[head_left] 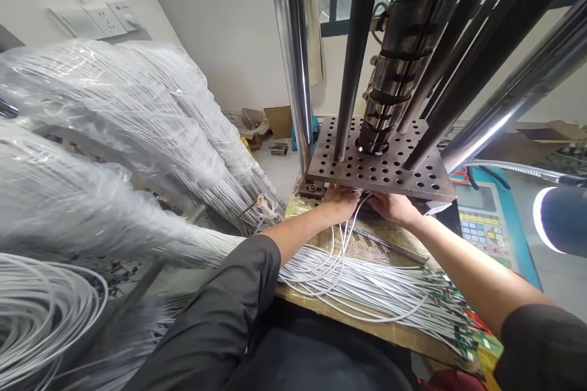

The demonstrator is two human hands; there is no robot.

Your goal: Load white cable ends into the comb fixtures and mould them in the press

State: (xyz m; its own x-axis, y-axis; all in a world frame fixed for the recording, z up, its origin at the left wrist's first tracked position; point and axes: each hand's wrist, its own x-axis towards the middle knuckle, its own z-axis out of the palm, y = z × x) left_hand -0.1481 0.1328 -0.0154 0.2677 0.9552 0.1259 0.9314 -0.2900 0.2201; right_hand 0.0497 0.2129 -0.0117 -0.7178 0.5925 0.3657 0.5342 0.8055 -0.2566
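Both my hands reach under the perforated metal plate [389, 165] of a vertical press. My left hand [338, 200] lies at the plate's front edge with its fingertips hidden beneath it. My right hand [393, 208] is beside it, fingers curled under the plate too. Thin white cables [348, 229] run up from the bench between the two hands into the gap under the plate. What the fingers grip there is hidden.
A loose pile of white cables with small green circuit boards [394, 296] covers the wooden bench [321, 305]. Plastic-wrapped cable bundles [114, 134] fill the left. Steel columns [293, 55] rise from the press. A control panel [481, 223] and a ring lamp [562, 220] stand right.
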